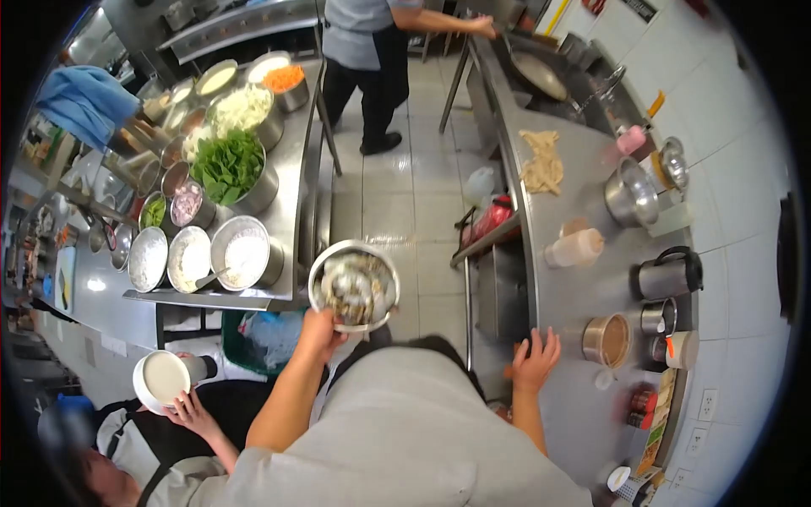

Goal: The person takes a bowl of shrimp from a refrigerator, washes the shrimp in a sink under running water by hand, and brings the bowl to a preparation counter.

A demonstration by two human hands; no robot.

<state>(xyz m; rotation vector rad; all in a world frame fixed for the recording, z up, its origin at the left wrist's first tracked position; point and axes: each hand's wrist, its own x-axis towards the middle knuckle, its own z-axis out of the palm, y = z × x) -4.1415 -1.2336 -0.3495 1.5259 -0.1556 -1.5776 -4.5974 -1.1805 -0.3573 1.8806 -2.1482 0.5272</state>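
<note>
My left hand (318, 335) grips the near edge of a round metal bowl (396, 297), holding it out in front of me over the floor. In the bowl lie what look like raw, greyish shrimp (355, 289). My right hand (535, 359) has its fingers spread and holds nothing; it is at the near edge of the right steel counter (562, 308). On that counter, a metal pot of brown contents (606, 340) is the container closest to my right hand.
A left steel table (291, 190) carries pots of leafy greens (228, 166), carrots (284, 79) and white powder (245, 253). One co-worker (363, 51) stands ahead near a wok (541, 76). Another person's hand (193, 412), lower left, holds a white container (163, 378).
</note>
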